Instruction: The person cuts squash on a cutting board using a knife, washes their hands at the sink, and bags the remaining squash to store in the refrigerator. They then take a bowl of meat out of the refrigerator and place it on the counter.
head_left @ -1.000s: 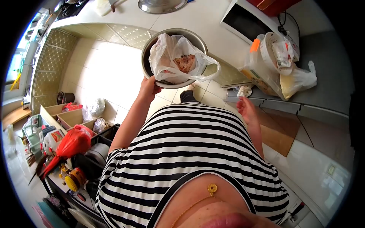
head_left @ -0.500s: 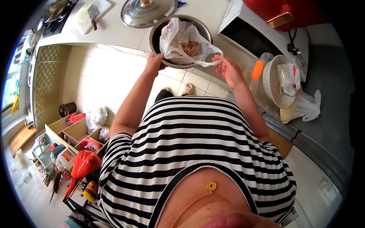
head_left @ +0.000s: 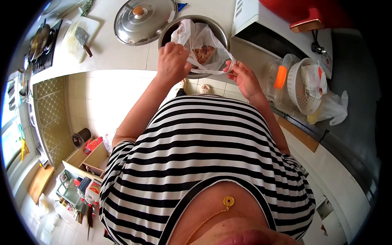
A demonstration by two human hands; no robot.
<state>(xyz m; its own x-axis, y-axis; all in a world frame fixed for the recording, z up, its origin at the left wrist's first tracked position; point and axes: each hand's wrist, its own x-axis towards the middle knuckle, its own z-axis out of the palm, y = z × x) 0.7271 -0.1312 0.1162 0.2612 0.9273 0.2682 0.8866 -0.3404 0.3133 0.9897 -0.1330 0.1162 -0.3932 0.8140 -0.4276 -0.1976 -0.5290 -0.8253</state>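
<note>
A steel pot [head_left: 222,32] stands at the counter's edge. Inside it sits a thin white plastic bag [head_left: 219,54], its mouth spread, with pieces of reddish-brown food that look like chopped meat [head_left: 203,53] showing through the opening. My left hand [head_left: 173,61] is over the pot's near-left rim, fingers curled down at the bag's left side; its fingertips are partly hidden. On the other side, my right hand [head_left: 242,78] pinches the bag's right handle just past the rim.
A steel lid [head_left: 141,24] with a wooden knob lies left of the pot. Farther left, a cleaver [head_left: 83,40] rests on a white cutting board [head_left: 90,29]. A microwave [head_left: 267,38] stands to the right, with a white colander [head_left: 298,92] nearer me. An open drawer [head_left: 96,157] is low at left.
My left hand has let go of the pot's rim and moved up over it to the bag. My right hand still holds the bag's handle, slightly lower. The view has shifted.
</note>
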